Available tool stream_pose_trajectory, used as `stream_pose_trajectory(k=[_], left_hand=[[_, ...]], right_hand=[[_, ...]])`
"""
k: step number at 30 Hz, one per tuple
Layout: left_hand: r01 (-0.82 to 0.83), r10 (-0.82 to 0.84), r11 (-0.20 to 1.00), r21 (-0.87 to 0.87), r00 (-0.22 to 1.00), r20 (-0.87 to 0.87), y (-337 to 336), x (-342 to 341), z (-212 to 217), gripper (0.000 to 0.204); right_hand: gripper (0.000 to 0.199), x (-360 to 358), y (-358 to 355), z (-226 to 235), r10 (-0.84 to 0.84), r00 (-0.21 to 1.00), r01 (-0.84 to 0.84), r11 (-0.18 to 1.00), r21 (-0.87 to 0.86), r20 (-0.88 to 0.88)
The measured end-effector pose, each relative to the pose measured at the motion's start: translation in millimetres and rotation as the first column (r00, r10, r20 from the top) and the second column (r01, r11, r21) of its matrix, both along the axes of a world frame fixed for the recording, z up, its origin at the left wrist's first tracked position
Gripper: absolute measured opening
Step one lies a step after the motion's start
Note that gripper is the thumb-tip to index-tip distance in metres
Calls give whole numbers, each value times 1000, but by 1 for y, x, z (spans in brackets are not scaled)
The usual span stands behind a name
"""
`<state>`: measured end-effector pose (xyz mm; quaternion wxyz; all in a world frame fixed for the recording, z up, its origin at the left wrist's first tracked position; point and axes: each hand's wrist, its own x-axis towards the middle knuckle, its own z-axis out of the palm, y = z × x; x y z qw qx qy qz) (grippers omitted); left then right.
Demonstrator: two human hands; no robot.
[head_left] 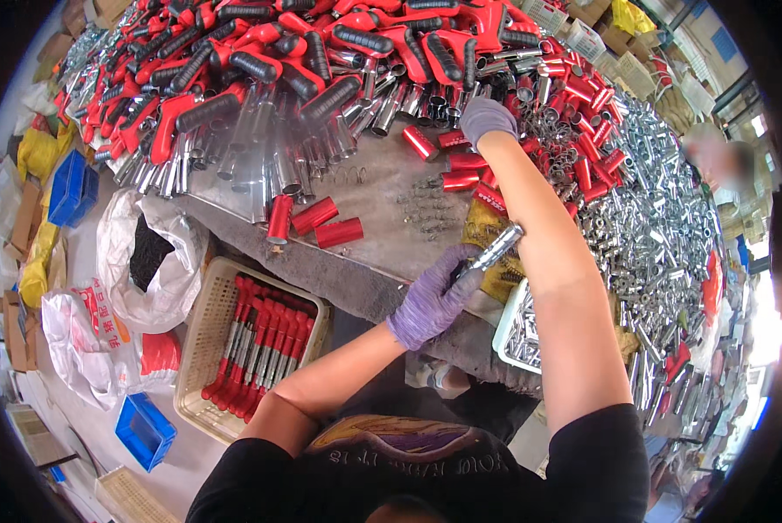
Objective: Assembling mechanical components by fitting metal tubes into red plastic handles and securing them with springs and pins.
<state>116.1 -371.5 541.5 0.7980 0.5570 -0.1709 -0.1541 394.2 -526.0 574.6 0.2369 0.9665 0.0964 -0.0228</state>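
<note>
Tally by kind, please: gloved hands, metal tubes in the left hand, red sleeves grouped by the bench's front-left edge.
Gloved hands (left hand, right hand): 2
Metal tube in left hand: 1
Red sleeves, front-left group: 3
Total: 6

Both hands wear thin, close-fitting gloves: the left hand (432, 298) in a wrinkled lavender-purple one that ends at the wrist, the right hand (489, 120) in a greyer purple one, also wrist-length. The forearms are bare. A black T-shirt (574, 479) has short, loose sleeves (602, 444) and, across its front, an arched print (400, 435) in purple and gold with pale lettering (408, 462) along it.
</note>
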Motion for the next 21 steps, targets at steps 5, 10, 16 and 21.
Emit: stream_pose_trajectory(k=[5, 10, 16, 21], left_hand=[[-31, 30, 999, 13, 996, 87, -4, 2, -3, 28], [5, -6, 999, 36, 999, 34, -2, -1, -1, 26], [40, -38, 998, 41, 998, -52, -1, -8, 6, 26], [167, -170, 985, -30, 953, -249, -3, -22, 21, 28]], right_hand=[[30, -81, 2, 86, -285, 931, 141, 857, 495, 228], [30, -185, -41, 135, -410, 912, 46, 53, 998, -21], [32, -311, -80, 116, -434, 900, -328, -632, 702, 29], [34, -352, -102, 132, -361, 926, -230, -317, 920, 107]])
